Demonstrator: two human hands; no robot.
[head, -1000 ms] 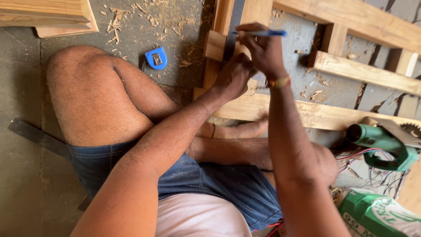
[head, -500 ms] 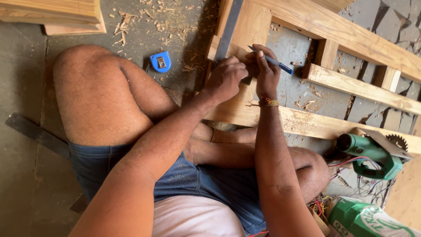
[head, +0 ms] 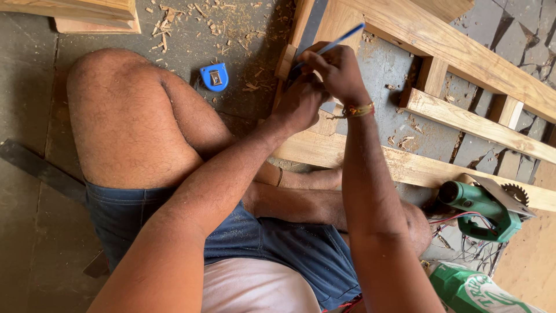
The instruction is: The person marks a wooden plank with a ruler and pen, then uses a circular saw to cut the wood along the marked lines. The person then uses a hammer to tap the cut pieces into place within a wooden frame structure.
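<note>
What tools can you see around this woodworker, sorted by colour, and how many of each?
Blue: 2, the pen held in the right hand and the tape measure on the floor.
Green: 1, the circular saw beside the wooden frame.
Dark metal: 1, the flat ruler that the left hand steadies.
Total: 4 tools.

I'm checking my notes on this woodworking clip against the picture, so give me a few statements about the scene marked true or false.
1. The right hand holds a blue pencil. True.
2. The blue tape measure lies on the wooden frame. False: it lies on the grey floor beside the bent knee, apart from the frame.
3. The left hand rests at the frame, close under the right hand. True.
4. The green circular saw is held in the left hand. False: it lies unheld on the floor at the right.
5. Wood shavings lie on the floor near the tape measure. True.
</note>
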